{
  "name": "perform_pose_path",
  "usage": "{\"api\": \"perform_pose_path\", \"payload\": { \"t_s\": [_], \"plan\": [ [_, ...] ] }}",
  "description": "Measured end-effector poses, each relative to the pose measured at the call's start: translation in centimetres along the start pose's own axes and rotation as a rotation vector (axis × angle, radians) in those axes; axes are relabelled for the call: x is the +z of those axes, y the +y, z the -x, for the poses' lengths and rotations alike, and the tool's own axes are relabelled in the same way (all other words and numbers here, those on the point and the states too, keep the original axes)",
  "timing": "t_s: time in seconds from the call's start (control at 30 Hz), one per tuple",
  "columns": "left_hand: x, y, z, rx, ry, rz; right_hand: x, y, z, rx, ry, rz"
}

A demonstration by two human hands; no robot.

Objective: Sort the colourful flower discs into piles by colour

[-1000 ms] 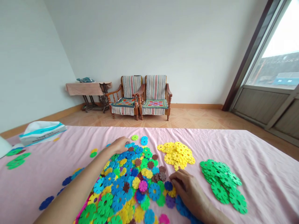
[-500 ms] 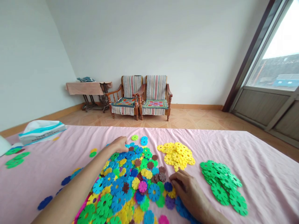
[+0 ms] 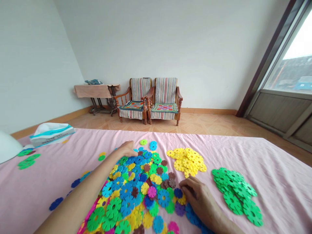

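Blue, green and yellow discs (image 3: pixel 159 199) lie flat on cloth (image 3: pixel 280 182), their pile (image 3: pixel 126 191) stretching away. The left hand (image 3: pixel 126 149) at its far end and curled right hand (image 3: pixel 203 200) beside it barely moved. I can't tell if fingers grip.

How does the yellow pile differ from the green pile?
The yellow pile is compact; the green pile stretches into a longer band toward the viewer. The yellow pile lies just beyond the right hand; the green pile lies off to that hand's right. Both are overlapping, notched discs on the pink cloth.
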State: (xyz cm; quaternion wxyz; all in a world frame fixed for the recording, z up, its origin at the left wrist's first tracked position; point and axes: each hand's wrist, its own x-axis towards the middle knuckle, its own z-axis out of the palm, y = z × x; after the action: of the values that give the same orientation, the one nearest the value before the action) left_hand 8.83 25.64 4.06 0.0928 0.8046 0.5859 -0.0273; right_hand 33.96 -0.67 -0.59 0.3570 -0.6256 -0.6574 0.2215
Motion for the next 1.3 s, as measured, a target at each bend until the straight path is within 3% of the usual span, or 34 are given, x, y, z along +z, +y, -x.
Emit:
{"api": "perform_pose_path", "payload": {
  "t_s": [0.2,0.47,0.8,1.3],
  "plan": [
    [-0.8,0.4,-0.1,0.119,0.154,0.069,0.1,0.1,0.0,-0.007,0.004,0.006],
    [-0.2,6.4,-2.3,0.368,0.252,0.057,0.2,0.3,-0.1,0.0,-0.008,0.003],
    [1.3,8.1,-1.5,0.384,0.192,-0.058,0.1,0.0,-0.2,-0.009,-0.004,0.008],
    [2.0,9.4,-1.0,0.244,0.203,-0.081,0.2,0.1,-0.1,-0.027,-0.002,0.013]
  ]
}}
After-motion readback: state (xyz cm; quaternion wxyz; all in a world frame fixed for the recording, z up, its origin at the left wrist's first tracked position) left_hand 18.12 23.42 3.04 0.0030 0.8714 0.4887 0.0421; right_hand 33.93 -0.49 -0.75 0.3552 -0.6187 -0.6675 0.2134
